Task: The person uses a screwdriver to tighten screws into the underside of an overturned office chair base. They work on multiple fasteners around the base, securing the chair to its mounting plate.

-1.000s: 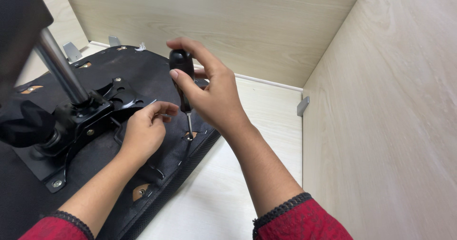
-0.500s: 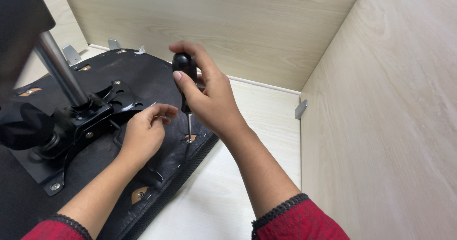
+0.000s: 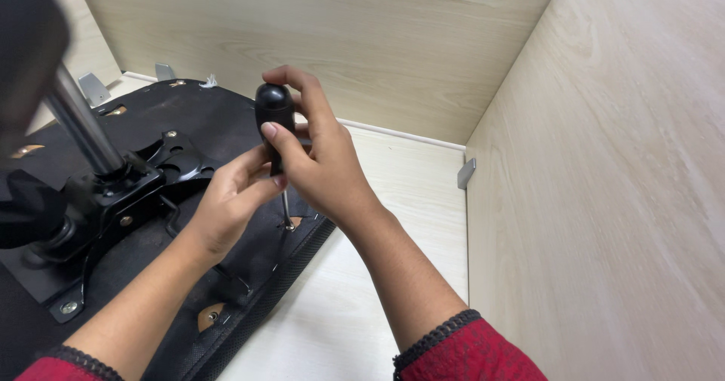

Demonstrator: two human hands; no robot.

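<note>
My right hand (image 3: 321,158) grips the black handle of a screwdriver (image 3: 274,117), held upright. Its metal shaft runs down to a screw (image 3: 288,227) near the front edge of an upturned black chair seat (image 3: 219,120). My left hand (image 3: 226,203) is beside it, fingertips raised against the lower handle and shaft. The tip meets the seat at a small brown patch. Both forearms come from red sleeves with black lace cuffs.
A black metal tilt mechanism (image 3: 132,192) with a silver gas cylinder (image 3: 79,120) is bolted to the seat at left. Light wood panels stand behind (image 3: 362,41) and to the right (image 3: 619,185). A grey corner bracket (image 3: 466,172) sits where the panels meet the pale floor.
My left hand has lifted from the seat by the screw up to the screwdriver's shaft and lower handle. My right hand has stayed on the handle.
</note>
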